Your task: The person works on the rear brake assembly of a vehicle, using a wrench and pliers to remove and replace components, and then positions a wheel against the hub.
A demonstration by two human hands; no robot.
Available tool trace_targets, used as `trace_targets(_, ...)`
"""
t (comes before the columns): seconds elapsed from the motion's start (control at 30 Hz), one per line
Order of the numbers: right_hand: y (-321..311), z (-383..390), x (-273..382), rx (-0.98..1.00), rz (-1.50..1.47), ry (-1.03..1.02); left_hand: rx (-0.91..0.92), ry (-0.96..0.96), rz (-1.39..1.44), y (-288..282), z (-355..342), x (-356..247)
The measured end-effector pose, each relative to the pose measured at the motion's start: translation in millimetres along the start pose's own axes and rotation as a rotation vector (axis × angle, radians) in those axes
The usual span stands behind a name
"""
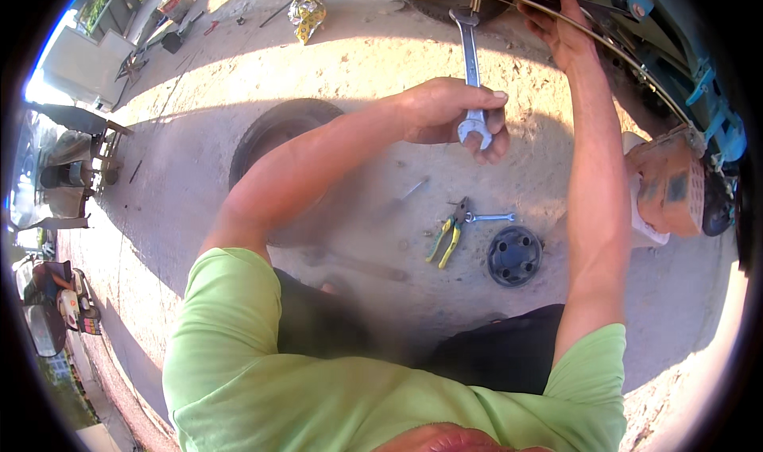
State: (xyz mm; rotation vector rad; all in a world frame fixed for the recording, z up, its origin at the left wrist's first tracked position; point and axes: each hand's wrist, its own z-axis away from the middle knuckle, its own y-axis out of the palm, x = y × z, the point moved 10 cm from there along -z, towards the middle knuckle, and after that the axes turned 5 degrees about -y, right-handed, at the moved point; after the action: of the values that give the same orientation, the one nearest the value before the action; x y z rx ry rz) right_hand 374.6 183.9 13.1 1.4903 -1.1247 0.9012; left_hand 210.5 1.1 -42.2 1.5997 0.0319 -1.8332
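Observation:
My left hand (pixel 449 112) is closed round a silver open-ended wrench (pixel 470 59), thumb laid across its shaft. The wrench's far jaw is up against a bolt (pixel 476 1) under the vehicle at the top edge; I cannot tell if it is seated. Its near jaw points back toward me below my thumb. My right hand (pixel 566 32) reaches up among the vehicle's parts, behind a thin curved rod (pixel 610 42). Its fingers are bent and partly hidden, and what they grip does not show clearly.
Pliers with yellow-green handles (pixel 449 237), a small wrench (pixel 494 217) and a black disc with holes (pixel 515 256) lie on the ground before me. A tyre (pixel 248 146) lies behind my left arm. An orange-brown crate (pixel 668 183) stands right; a shiny yellow packet (pixel 307 15) lies far off.

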Motion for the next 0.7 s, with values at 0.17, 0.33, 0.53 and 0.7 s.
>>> trace_targets(0.17,42,44,-40,0.492,0.018,0.077,-0.335,-0.259,-0.414,-98,56,77)
trace_targets(0.33,84,45,-78,0.356,0.239,0.106,-0.6,-0.403,-0.326,-172,87,134)
trace_targets(0.53,124,8,-116,0.294,-0.163,0.222,-0.543,-0.432,-0.375,-171,90,146)
trace_targets(0.7,163,21,-114,0.399,-0.362,0.314,-0.549,-0.454,-0.371,-171,98,150)
